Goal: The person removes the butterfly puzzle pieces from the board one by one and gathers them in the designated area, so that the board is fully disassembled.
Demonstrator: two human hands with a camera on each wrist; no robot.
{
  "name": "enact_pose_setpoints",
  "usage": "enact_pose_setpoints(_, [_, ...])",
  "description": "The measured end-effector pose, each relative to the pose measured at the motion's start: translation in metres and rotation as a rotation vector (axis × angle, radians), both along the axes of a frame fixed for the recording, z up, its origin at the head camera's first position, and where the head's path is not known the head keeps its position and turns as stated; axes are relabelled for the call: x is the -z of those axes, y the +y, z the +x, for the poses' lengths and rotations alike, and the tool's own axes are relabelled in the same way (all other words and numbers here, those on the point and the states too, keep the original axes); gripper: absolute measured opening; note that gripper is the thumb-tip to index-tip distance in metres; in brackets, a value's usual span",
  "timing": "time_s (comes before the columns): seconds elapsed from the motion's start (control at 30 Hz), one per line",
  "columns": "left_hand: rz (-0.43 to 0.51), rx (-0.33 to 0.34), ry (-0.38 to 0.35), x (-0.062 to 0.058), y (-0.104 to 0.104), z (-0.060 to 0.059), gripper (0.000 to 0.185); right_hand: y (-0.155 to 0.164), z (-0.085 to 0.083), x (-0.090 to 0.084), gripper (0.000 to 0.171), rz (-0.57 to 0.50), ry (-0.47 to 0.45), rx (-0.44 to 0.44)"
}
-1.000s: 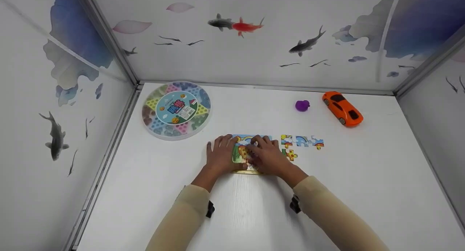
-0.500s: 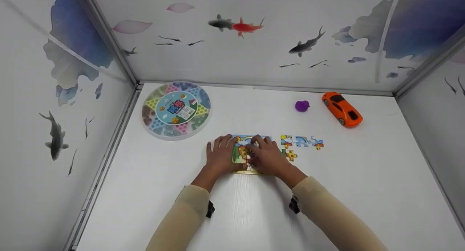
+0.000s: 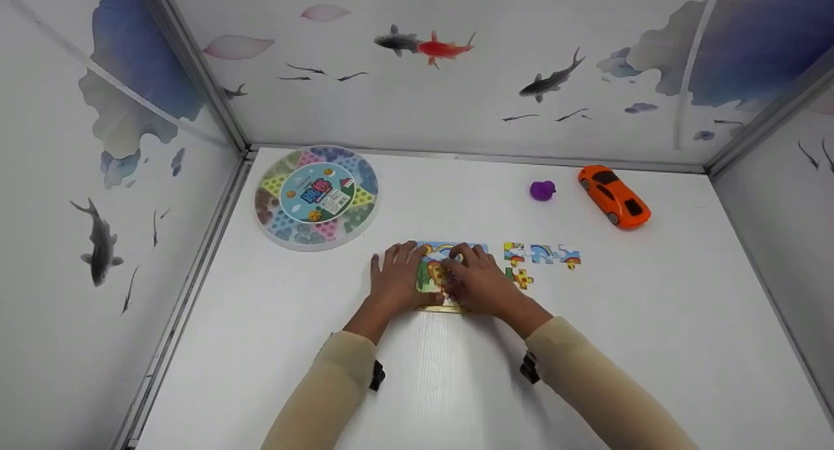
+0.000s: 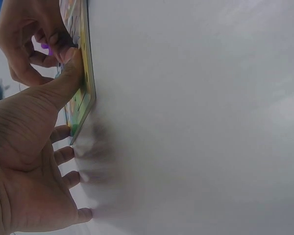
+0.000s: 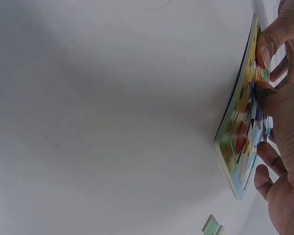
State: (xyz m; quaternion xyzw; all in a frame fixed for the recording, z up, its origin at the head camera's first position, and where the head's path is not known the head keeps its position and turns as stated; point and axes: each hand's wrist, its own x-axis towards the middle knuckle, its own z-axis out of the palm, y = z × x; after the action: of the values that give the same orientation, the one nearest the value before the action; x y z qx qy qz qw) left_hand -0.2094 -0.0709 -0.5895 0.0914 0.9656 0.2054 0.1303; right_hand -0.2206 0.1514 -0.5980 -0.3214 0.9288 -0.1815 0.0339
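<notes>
Both hands on the jigsaw puzzle board (image 3: 435, 275), which lies flat on the white counter (image 3: 456, 385), near centre.

Left hand (image 3: 395, 279): palm down at the board's left edge, fingers spread and straight on the counter, thumb pressing the board's surface. Nothing gripped.

Right hand (image 3: 479, 279): covers the board's right half, fingers curled down onto the picture; thumb and fingertips press at a piece in the board. Can't tell whether it pinches that piece or just pushes it.

Loose puzzle pieces (image 3: 542, 254) sit in a row just right of the board, one more (image 3: 520, 278) below them, beside the right hand.

Back right: orange toy car (image 3: 614, 195), small purple toy (image 3: 542, 190) near it. Back left: round clear game box (image 3: 316, 197) with coloured compartments; its centre label has writing, too small to read.
</notes>
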Motion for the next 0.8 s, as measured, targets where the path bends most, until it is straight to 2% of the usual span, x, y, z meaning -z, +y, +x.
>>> enact_pose_setpoints(0.2, [0.01,0.0,-0.032,0.0008,-0.0002,-0.0013,0.109,0.0007,0.0,-0.0005,0.042,-0.019,-0.011,-0.004])
enact_pose_setpoints(0.5, [0.011,0.003,-0.032,-0.0003,-0.0002,-0.0009,0.109,0.0026,0.0001,-0.0021,0.046,-0.007,-0.029,-0.012])
enact_pose_setpoints(0.8, [-0.001,0.001,-0.017,-0.0014,0.0003,0.0001,0.107,0.0022,0.0015,-0.0034,0.046,0.057,0.029,-0.004])
